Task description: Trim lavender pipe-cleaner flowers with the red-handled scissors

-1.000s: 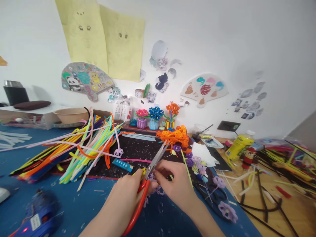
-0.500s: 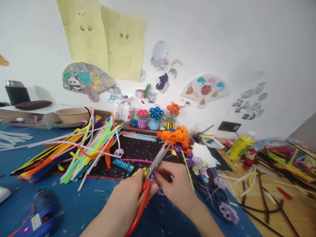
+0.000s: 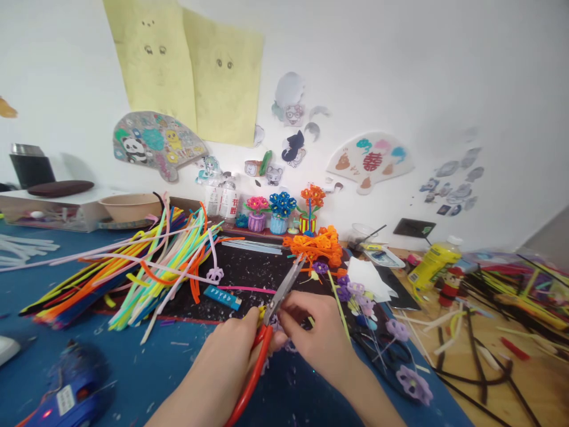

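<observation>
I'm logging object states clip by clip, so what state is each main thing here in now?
Red-handled scissors: held, blades nearly closed
Left hand: curled at the scissors' handle
Right hand: fingers bent beside the blades, grip unclear
Blue device: red light lit
Yellow bottle: capped
Black flask: upright, lid on
Blue flowers: upright in a pot
Colourful strips: loosely heaped

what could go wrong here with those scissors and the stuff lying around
The scissors point forward close to the right hand; a slip might nick a finger. What looks like a glue gun, at lower left, shows a red light; it may be hot if brushed.
</observation>
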The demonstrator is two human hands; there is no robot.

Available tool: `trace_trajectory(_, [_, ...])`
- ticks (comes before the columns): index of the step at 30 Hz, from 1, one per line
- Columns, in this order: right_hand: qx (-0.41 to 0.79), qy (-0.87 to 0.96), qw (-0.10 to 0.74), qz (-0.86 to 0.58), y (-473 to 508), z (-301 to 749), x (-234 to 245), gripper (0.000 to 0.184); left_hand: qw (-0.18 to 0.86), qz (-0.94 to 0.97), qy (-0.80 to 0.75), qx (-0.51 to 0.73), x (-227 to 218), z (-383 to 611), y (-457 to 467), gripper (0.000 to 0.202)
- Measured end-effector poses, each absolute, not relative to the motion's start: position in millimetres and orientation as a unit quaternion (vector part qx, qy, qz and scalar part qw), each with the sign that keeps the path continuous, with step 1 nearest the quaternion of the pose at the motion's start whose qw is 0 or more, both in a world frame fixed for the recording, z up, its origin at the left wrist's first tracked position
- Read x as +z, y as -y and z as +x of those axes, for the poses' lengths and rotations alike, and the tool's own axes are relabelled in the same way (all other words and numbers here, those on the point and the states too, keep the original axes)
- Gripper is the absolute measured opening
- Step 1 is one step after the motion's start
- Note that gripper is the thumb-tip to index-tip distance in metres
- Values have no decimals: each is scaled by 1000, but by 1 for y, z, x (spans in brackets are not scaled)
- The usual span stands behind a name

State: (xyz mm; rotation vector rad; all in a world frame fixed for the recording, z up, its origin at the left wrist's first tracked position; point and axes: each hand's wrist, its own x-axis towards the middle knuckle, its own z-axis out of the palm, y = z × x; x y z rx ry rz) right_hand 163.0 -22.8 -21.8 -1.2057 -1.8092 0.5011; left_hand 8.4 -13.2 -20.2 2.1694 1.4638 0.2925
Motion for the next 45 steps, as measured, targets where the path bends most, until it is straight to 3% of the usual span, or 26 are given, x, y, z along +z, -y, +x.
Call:
trace_trajectory(7, [200, 725, 442, -489, 23, 164, -21, 18, 200, 809, -540, 116, -27, 7, 9, 38])
trace_trajectory(13, [254, 693, 456, -497, 22, 165, -21, 16, 229, 791, -537, 182, -29, 3, 5, 37])
trace_trajectory(22, [461, 580, 492, -457, 22, 171, -16, 23, 407, 683, -452, 404, -28, 5, 5, 41])
trace_trajectory(30, [571, 615, 388, -382, 28, 170, -15, 32, 526, 604, -398, 446, -21, 7, 5, 27])
trace_trajectory(36, [557, 669, 328, -366, 30, 171, -13, 30, 579, 534, -370, 492, -29, 6, 0, 28])
trace_trajectory(45, [459, 663, 394, -442, 23, 171, -21, 22, 486, 485, -423, 591, -22, 3, 1, 31])
